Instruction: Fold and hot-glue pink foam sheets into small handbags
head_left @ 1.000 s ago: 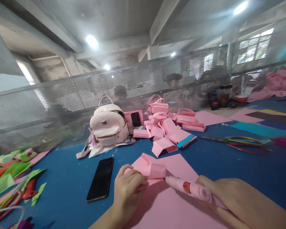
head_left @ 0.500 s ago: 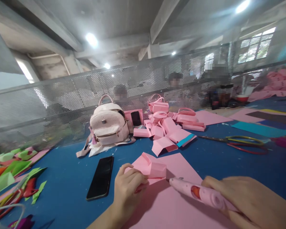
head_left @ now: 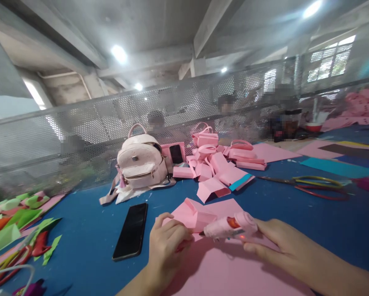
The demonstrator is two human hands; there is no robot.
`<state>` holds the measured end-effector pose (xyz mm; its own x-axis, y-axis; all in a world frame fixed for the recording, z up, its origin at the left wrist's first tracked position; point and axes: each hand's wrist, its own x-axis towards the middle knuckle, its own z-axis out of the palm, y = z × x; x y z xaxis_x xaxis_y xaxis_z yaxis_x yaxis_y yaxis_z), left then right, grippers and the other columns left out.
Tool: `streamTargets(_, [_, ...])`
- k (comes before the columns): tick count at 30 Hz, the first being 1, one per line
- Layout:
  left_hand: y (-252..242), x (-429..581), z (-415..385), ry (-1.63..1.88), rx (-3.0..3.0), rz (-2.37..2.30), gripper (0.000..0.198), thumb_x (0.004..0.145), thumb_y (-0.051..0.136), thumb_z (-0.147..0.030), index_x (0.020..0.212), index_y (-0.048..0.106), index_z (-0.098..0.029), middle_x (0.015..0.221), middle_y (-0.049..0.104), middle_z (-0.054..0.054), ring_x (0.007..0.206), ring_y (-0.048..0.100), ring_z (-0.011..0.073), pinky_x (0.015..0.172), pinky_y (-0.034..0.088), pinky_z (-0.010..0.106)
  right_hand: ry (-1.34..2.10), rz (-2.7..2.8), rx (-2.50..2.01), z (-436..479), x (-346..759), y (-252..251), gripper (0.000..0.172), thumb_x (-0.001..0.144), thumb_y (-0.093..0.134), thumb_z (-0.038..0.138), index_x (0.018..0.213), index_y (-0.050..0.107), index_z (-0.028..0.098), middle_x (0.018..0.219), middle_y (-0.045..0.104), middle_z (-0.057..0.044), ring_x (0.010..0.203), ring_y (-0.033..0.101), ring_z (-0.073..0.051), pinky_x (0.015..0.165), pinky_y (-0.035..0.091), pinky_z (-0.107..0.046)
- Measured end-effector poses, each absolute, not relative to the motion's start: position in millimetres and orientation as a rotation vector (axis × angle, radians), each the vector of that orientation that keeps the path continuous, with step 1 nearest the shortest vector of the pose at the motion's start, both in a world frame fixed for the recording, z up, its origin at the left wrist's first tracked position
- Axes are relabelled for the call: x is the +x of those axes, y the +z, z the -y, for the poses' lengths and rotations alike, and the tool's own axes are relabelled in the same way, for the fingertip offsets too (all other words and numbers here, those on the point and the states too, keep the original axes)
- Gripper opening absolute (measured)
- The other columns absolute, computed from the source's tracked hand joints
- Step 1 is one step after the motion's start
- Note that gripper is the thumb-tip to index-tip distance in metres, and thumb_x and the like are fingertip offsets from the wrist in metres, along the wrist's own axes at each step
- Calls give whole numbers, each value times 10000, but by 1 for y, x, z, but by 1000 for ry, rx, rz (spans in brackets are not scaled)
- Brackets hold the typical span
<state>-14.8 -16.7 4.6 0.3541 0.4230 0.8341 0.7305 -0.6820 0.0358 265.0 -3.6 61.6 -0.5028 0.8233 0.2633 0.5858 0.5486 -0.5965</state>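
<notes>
A pink hot glue gun (head_left: 230, 227) is in my right hand (head_left: 273, 242), its fingers closed round the body and a small red light glowing on the side. The gun's dark nozzle points left, close to the lower edge of a folded pink paper box (head_left: 193, 216). My left hand (head_left: 170, 242) is closed on the box's near left side; its fingertips are partly hidden. Beneath both hands lies a large pink paper sheet (head_left: 221, 267) on the blue table.
A black phone (head_left: 130, 231) lies left of my left hand. Farther back stand a white backpack (head_left: 141, 162) and a pile of pink paper pieces (head_left: 215, 164). Scissors (head_left: 314, 183) rest at the right. Green paper scraps (head_left: 21, 218) and red-handled scissors (head_left: 14, 267) lie left.
My right hand has brought the glue gun left and turned it, so its nozzle sits nearer my left fingers. The left hand and the paper box are nearly still.
</notes>
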Motion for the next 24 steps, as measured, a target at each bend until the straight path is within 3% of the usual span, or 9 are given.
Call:
streamTargets(7, [9,-11,17,-1303,-2236,1013,225,790,577,-2,707,551,-210,644,712,-75,554,650,102,835,440,337,652,2249,-1132,0,264,64,371,861,567,552,864,743,226,702,721,-31,641,665,-223,631,548,-271])
streamTargets(15, [10,-13,18,-1251,-2275,1038,218,799,581,-7,738,552,-215,671,721,-77,578,658,102,845,438,336,497,2295,-1129,0,264,60,392,907,521,541,768,691,216,684,703,-34,627,661,-225,595,523,-279])
streamTargets(24, [11,-12,19,-1268,-2265,1040,228,792,574,4,727,551,-214,669,721,-79,577,654,99,841,436,342,403,2357,-1074,1,259,65,345,919,505,512,893,712,237,673,708,-36,584,659,-224,555,488,-268])
